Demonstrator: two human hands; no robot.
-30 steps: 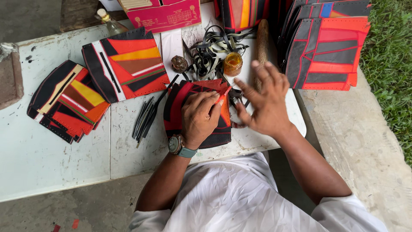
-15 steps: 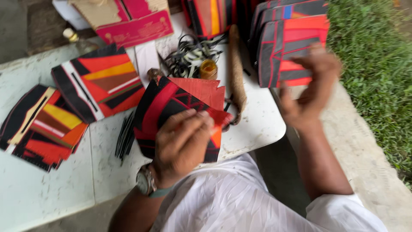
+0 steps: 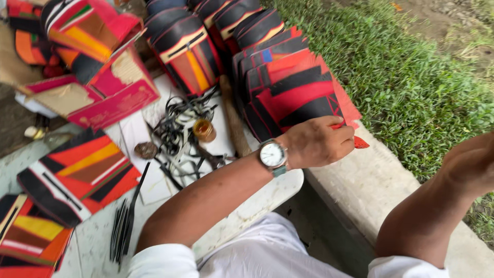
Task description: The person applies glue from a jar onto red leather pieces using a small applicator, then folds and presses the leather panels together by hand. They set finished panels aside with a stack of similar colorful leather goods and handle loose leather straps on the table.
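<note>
White shirt at the bottom edge, two bare arms above it: which hand is at work?
— The left hand, wearing a wristwatch, reaches across to centre right. Its fingers are closed in a pinch on a red piece, whose pointed tip shows just past the knuckles.
And the right hand?
— Only the right forearm shows, at the right edge. The hand itself lies outside the frame, so its state cannot be told.
Where does the red piece sit?
— At the near edge of the stack of red-and-black panels, which fans toward the upper centre. It may be a corner of the top panel, since the fingers hide the join.
What lies between?
— On the pale table, left of the wrist, are tangled black strips and a small amber jar. Grass fills the upper right.
How is this step best handled?
— Probably with a light fingertip pinch, keeping the piece flat and square to the panel beneath, so the fanned stack does not slide.
</note>
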